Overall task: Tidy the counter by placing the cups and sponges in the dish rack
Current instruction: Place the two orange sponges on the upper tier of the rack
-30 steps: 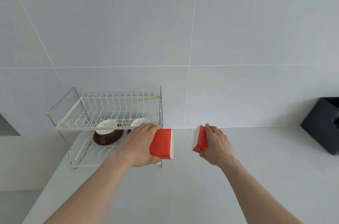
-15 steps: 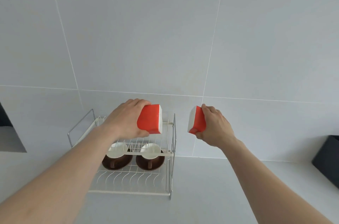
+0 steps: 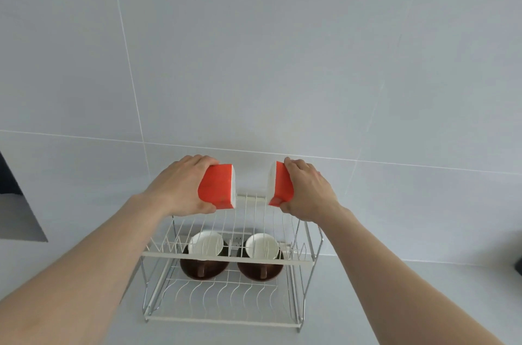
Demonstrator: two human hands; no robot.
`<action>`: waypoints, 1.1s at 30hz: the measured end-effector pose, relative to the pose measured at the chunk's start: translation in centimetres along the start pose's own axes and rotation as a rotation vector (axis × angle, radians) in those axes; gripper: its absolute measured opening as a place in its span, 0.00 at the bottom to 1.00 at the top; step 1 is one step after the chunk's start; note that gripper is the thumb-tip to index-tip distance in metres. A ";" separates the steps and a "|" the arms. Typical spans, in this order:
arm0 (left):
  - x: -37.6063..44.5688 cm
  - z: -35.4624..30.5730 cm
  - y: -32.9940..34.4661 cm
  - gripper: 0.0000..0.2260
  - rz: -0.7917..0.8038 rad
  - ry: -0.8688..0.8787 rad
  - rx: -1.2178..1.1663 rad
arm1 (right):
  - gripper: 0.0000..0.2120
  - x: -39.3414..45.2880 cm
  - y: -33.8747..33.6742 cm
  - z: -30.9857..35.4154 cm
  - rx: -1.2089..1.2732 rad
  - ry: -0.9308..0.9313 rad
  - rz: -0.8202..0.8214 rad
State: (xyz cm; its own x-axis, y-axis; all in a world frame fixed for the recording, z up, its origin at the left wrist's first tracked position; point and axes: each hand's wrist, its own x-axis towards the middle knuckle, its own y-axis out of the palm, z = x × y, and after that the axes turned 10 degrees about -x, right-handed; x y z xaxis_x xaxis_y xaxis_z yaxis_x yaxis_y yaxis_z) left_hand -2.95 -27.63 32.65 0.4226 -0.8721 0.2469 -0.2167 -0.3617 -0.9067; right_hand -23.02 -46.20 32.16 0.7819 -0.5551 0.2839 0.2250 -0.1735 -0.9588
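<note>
My left hand (image 3: 180,189) and right hand (image 3: 308,192) each pinch a sponge, fingers wrapped, white faces inward. I hold the left sponge (image 3: 216,186) and right sponge (image 3: 281,185) over the dish rack (image 3: 226,255) top tier, cups (image 3: 204,243) at six o'clock, likely to drop between wires.

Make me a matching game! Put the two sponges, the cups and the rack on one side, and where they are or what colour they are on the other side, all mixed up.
Things:
1. left sponge
2. right sponge
3. two cups
4. dish rack

Places or colours:
A. standing on the grey counter, made of white wire
B. held in the right hand, above the rack
C. sitting on the lower shelf, white inside
D. held in the left hand, above the rack

Pairs: 1-D, 2-B, 3-C, 4-A
</note>
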 end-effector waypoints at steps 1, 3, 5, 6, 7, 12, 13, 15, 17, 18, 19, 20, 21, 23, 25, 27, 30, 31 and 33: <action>0.3 1.1 0.3 0.45 0.010 -0.008 -0.008 | 0.49 0.6 0.7 0.6 -0.003 -0.003 0.022; 0.7 3.0 1.1 0.45 0.038 -0.022 -0.026 | 0.48 1.5 2.1 1.7 -0.007 -0.005 0.063; 1.2 4.8 2.3 0.44 0.070 -0.032 -0.032 | 0.47 2.2 3.6 2.4 -0.021 -0.004 0.107; 1.5 5.6 3.0 0.45 0.091 -0.036 -0.029 | 0.47 2.4 4.4 2.7 -0.032 -0.004 0.134; 1.7 6.3 3.7 0.45 0.110 -0.038 -0.025 | 0.46 2.7 5.2 3.0 -0.040 -0.006 0.158; 2.7 9.2 7.2 0.45 0.200 -0.040 -0.063 | 0.45 3.5 8.9 3.9 -0.062 -0.007 0.255; 2.9 9.6 7.8 0.45 0.215 -0.037 -0.066 | 0.45 3.6 9.5 4.0 -0.074 -0.010 0.272; 3.3 10.3 8.9 0.46 0.242 -0.033 -0.066 | 0.46 3.8 10.5 4.2 -0.081 -0.013 0.305; 3.5 10.9 9.8 0.47 0.263 -0.037 -0.067 | 0.46 3.8 11.5 4.3 -0.076 -0.022 0.330; 3.6 11.1 10.1 0.47 0.274 -0.041 -0.069 | 0.47 3.9 12.0 4.4 -0.075 -0.025 0.339; 3.7 11.2 10.4 0.47 0.284 -0.045 -0.071 | 0.47 3.8 12.4 4.4 -0.074 -0.026 0.346; 3.8 11.4 10.6 0.47 0.291 -0.047 -0.076 | 0.47 3.8 12.8 4.5 -0.071 -0.024 0.349; 3.8 11.5 10.9 0.47 0.295 -0.047 -0.084 | 0.47 3.8 13.1 4.5 -0.068 -0.022 0.347; 3.7 11.7 11.2 0.47 0.298 -0.039 -0.094 | 0.46 3.7 13.6 4.6 -0.065 -0.024 0.337; 3.6 11.9 11.5 0.47 0.295 -0.025 -0.091 | 0.44 3.7 13.8 4.6 -0.067 -0.029 0.324; 3.4 11.9 11.6 0.47 0.280 -0.014 -0.073 | 0.45 3.7 13.9 4.5 -0.073 -0.028 0.314; 3.1 12.0 11.5 0.47 0.243 0.010 -0.026 | 0.46 3.6 13.7 4.6 -0.077 -0.035 0.292; 3.0 12.0 11.4 0.47 0.230 0.017 -0.018 | 0.46 3.5 13.6 4.6 -0.073 -0.035 0.283; 2.9 11.9 11.1 0.47 0.210 0.020 -0.012 | 0.45 3.2 13.5 4.5 -0.066 -0.020 0.266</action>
State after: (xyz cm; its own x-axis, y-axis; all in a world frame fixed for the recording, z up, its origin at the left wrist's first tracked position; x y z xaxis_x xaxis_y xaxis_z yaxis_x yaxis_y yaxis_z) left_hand 6.32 -30.23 19.24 0.3494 -0.9350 0.0598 -0.3085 -0.1751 -0.9350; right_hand -14.88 -46.70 20.11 0.8200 -0.5720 0.0215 -0.0276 -0.0770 -0.9966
